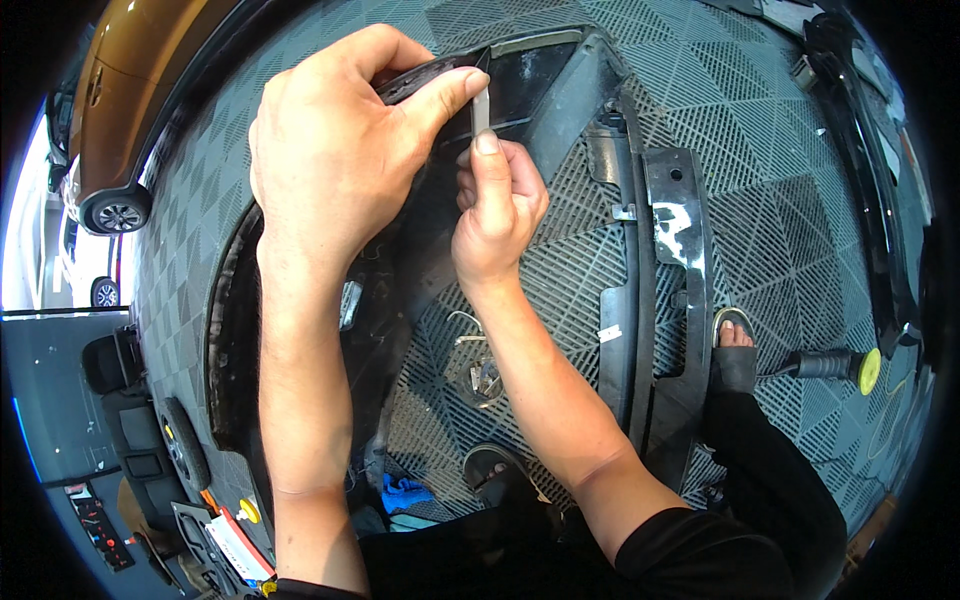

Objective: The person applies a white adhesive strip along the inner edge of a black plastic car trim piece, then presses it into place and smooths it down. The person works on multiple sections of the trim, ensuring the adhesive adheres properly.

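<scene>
My left hand [335,150] is closed over the upper rim of a large black car bumper [232,340], fingers behind the rim and thumb in front. Between that thumb and my right hand [500,205] stands a narrow, flat, pale grey strip [481,112]. The right hand pinches its lower end between thumb and curled fingers; my left thumb tip touches its upper part. Whether the strip is tape or a blade, I cannot tell. The bumper curves round both forearms, with a black slotted section [680,230] along its right side.
Grey slatted tiles [770,200] cover the floor. A polisher-like tool with a yellow pad [869,371] lies right of my foot. A long black trim piece [865,190] lies at far right. An orange-brown car [130,110] stands upper left; a blue cloth [405,493] lies below.
</scene>
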Action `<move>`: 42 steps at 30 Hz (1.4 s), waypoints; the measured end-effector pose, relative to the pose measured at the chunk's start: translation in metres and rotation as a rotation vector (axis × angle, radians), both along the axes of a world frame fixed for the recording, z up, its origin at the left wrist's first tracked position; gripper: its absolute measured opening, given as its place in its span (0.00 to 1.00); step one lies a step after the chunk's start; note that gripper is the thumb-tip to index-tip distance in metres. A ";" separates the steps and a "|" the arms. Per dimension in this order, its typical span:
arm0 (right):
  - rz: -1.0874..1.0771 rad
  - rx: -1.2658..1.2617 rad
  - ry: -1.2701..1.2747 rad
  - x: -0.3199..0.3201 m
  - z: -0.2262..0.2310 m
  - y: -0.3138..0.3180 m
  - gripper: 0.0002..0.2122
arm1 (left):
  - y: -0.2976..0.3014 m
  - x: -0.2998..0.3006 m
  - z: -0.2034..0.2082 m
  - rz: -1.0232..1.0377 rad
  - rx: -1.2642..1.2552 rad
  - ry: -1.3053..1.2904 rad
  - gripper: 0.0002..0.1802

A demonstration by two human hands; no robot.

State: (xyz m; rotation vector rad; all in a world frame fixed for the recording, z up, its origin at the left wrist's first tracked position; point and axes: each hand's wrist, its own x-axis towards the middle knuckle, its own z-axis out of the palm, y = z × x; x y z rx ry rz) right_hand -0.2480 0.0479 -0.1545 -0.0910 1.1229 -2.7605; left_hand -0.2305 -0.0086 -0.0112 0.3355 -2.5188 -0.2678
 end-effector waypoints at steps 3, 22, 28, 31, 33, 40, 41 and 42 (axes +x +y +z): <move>-0.001 -0.005 -0.008 -0.001 0.000 -0.001 0.16 | 0.001 -0.001 0.002 0.051 0.011 -0.028 0.18; -0.039 -0.019 -0.032 -0.002 -0.002 -0.005 0.16 | 0.004 -0.005 0.001 0.180 -0.049 -0.069 0.26; 0.010 0.007 -0.002 -0.001 -0.004 -0.002 0.18 | 0.001 -0.002 0.000 0.124 0.031 -0.038 0.23; 0.002 0.015 0.004 -0.001 -0.002 -0.002 0.18 | 0.000 -0.001 -0.001 0.099 0.045 -0.022 0.22; -0.003 0.015 0.002 0.000 -0.002 -0.002 0.18 | 0.001 -0.001 -0.001 0.109 0.039 -0.026 0.22; 0.017 -0.020 -0.021 -0.005 -0.001 0.000 0.18 | 0.006 -0.005 0.001 0.127 -0.064 -0.013 0.22; 0.020 -0.020 -0.029 -0.005 -0.003 0.000 0.18 | 0.005 -0.006 -0.002 0.129 -0.074 -0.009 0.22; 0.024 -0.020 -0.037 -0.005 -0.006 0.000 0.18 | 0.005 -0.006 -0.005 0.132 -0.071 -0.012 0.22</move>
